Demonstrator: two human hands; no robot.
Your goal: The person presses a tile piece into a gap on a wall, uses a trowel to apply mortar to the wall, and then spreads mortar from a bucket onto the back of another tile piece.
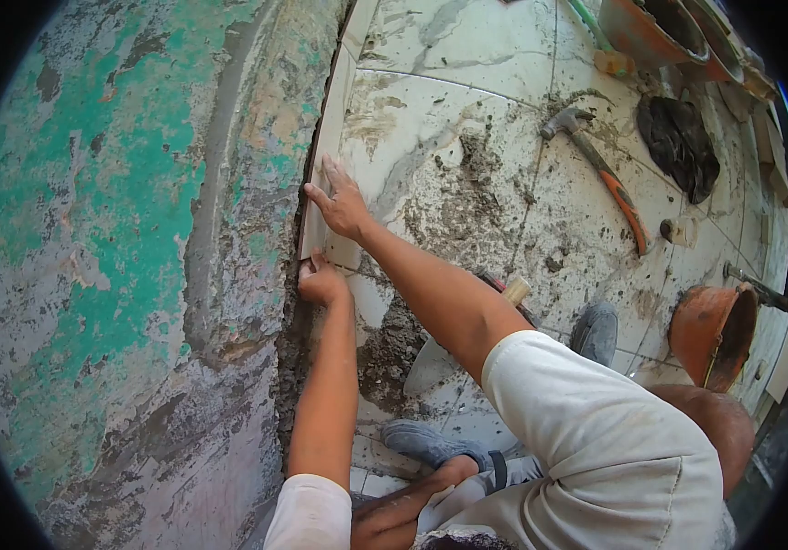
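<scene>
Sleeves up close, hands on the skirting tile mid-frame.
Right hand flat and spread, left hand curled on its lower end; we'd press evenly against the wall.

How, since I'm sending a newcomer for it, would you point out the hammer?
Find the tiled floor right of the peeling green wall. Toward its far side, beside a black heap, lies the hammer. Only it has a long orange handle and a grey head.
</scene>
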